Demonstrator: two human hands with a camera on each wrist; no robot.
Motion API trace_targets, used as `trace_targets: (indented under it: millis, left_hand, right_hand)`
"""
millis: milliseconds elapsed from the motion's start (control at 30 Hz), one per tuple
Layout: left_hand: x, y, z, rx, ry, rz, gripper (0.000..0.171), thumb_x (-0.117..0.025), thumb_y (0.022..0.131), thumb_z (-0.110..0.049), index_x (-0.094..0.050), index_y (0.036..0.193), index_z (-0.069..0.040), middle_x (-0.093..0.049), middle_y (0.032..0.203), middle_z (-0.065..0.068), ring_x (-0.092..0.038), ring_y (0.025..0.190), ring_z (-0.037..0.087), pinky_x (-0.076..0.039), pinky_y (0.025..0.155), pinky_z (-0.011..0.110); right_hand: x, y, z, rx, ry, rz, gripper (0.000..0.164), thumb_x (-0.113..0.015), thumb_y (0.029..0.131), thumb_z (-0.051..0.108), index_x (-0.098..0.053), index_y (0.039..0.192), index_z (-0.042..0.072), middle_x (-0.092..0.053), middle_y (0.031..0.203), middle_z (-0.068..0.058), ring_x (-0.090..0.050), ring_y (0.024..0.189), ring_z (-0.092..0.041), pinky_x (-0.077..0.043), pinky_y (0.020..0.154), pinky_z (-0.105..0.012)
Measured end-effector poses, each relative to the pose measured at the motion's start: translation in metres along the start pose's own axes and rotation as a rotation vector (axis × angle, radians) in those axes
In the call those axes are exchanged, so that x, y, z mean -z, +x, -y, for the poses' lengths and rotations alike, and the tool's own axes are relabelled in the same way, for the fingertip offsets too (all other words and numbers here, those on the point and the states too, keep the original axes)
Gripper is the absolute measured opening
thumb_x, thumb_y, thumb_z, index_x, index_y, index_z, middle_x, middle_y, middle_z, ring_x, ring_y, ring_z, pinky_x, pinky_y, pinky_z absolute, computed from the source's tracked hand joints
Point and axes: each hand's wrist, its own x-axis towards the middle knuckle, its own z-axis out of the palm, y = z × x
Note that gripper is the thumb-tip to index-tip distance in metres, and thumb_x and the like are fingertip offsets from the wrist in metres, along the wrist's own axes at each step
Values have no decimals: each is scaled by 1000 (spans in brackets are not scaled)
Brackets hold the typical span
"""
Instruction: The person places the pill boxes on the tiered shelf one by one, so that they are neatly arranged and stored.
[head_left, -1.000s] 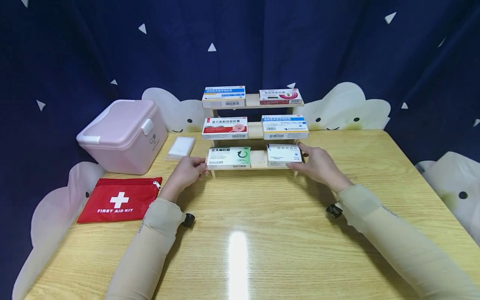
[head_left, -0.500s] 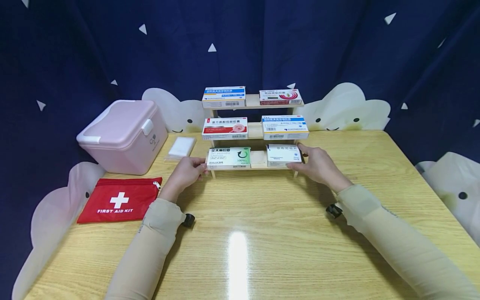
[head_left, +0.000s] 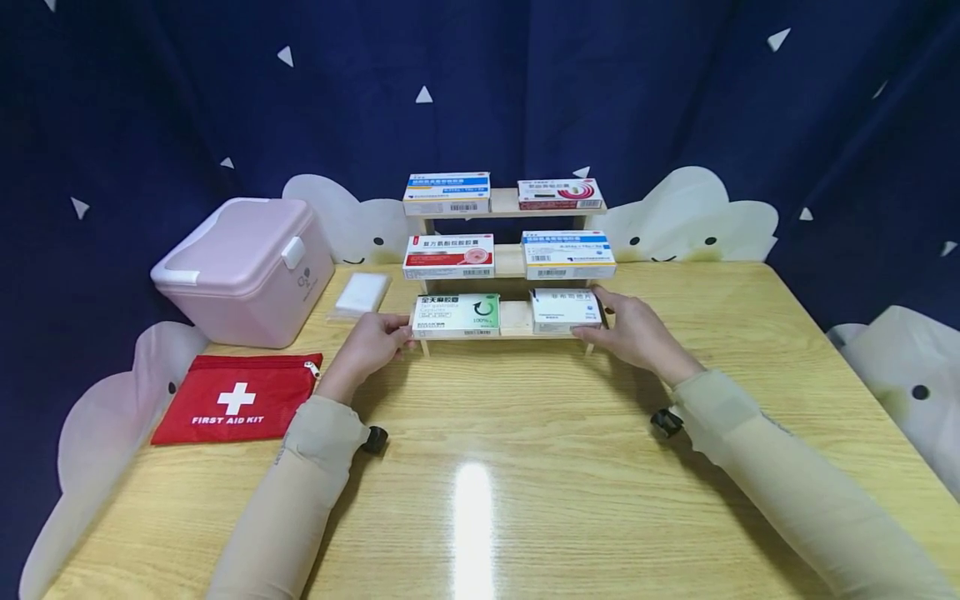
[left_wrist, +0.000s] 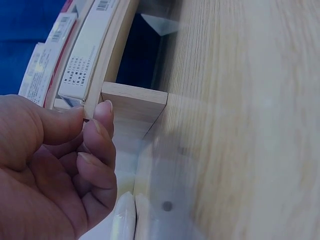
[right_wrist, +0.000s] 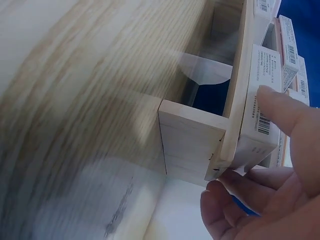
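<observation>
A three-tier wooden rack (head_left: 514, 315) stands on the table with two medicine boxes on each tier. My left hand (head_left: 372, 342) pinches the left end of its lowest shelf (left_wrist: 122, 47), thumb above and fingertips below, beside the green-and-white medicine box (head_left: 456, 316). At the other end of that tier, my right hand (head_left: 633, 332) holds a white medicine box (head_left: 566, 310). In the right wrist view, the thumb lies on the long printed side of this white box (right_wrist: 265, 72), while the other fingers curl round by its end and the shelf's end.
Left of the rack are a pink lidded box (head_left: 247, 275), a red first aid pouch (head_left: 236, 400) and a flat white packet (head_left: 362, 293). The upper tiers carry a red-and-white box (head_left: 450, 256) and blue-and-white boxes (head_left: 568, 253). A dark blue curtain (head_left: 480, 83) hangs behind.
The white box has shifted very slightly left on the lowest shelf. Both hands keep their places, and the head view has moved a touch.
</observation>
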Motion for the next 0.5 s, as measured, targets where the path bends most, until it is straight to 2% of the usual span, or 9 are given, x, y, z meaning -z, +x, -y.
trace_targets:
  millis: [167,333,433,500]
  left_hand:
    - [1,4,1,-12,11,0,32,-50,103,-5,-58,131,8,-69,98,23,-59,82,31,-51,69,35]
    - [4,4,3,7,47,15,34,-49,104,-8,-57,134,7,-68,99,23,-58,79,29,-48,68,32]
    - [7,1,2,27,121,22,39,-48,105,-14,-53,139,5,-68,106,23,-60,84,32,-49,72,34]
    - [12,-3,-1,18,201,2,43,-48,105,-19,-50,141,5,-66,117,23,-61,97,33,-50,82,41]
  right_hand:
    - [4,-2,-3,-19,7,11,97,-72,87,52,-25,155,0,-42,147,-28,-46,127,-45,-42,99,-57]
    - [16,-10,-8,-27,11,-5,92,-66,91,54,-28,153,-2,-35,153,-24,-42,132,-45,-38,103,-59]
    - [27,-17,-9,-35,-8,-17,87,-62,94,52,-28,154,0,-34,154,-24,-40,133,-46,-34,105,-61]
    - [35,-23,-10,-42,-31,-29,85,-60,95,53,-28,154,1,-34,153,-25,-37,134,-46,-32,106,-62]
